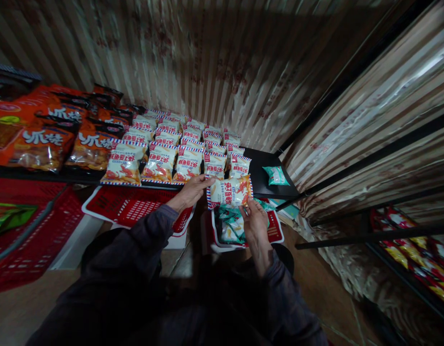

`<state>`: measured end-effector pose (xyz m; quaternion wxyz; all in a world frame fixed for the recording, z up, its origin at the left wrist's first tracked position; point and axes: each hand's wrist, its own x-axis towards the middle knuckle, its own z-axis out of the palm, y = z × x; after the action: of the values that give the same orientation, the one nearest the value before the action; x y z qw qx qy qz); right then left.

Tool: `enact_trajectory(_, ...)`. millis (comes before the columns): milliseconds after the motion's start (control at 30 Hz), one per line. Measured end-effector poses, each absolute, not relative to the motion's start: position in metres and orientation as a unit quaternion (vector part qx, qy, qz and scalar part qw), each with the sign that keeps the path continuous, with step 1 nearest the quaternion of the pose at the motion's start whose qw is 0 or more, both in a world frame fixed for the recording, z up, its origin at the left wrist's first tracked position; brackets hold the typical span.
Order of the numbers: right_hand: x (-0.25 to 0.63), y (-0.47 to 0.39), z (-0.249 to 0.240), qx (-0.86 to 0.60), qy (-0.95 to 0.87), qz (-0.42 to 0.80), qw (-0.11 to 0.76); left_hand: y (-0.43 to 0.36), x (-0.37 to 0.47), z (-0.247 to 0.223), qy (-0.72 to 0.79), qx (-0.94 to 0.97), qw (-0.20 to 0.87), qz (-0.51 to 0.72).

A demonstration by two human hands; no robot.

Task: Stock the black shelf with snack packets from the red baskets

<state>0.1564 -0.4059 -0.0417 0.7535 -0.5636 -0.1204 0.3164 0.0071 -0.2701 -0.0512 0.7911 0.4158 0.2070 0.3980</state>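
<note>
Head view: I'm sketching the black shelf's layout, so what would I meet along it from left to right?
Orange snack bags → white snack bags with striped edges, in rows → a teal packet near the right end.

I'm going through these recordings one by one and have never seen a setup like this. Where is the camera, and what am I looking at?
There is no machine here: a person works with two bare hands. The only picture comes from a camera worn on the head, looking forward and down, so the dark sleeves lead up from the bottom edge.

The left hand and right hand hold a shiny white snack packet with red-and-blue striped ends, turned sideways, at opposite corners.

Behind it, a long black shelf carries rows of upright matching white packets, orange-and-black snack bags to their left, and one small teal packet lying to their right. Below the hands, a red plastic basket with a white rim contains more teal packets.
</note>
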Motion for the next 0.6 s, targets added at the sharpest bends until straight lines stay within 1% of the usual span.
enact_trajectory(267, 0.152, -0.411, -0.046, -0.542, -0.129, 0.347, 0.754, -0.271, 0.008, -0.047, 0.213, 0.400, 0.793, 0.407)
enact_trajectory(433, 0.141, -0.423, -0.062, -0.556, -0.117, 0.379, 0.730, -0.271, 0.008, -0.045, 0.234, 0.383, 0.791, 0.416)
enact_trajectory(600, 0.121, -0.437, -0.073, -0.551, -0.099, 0.420, 0.714, -0.267, 0.005, -0.048, 0.245, 0.414, 0.781, 0.397)
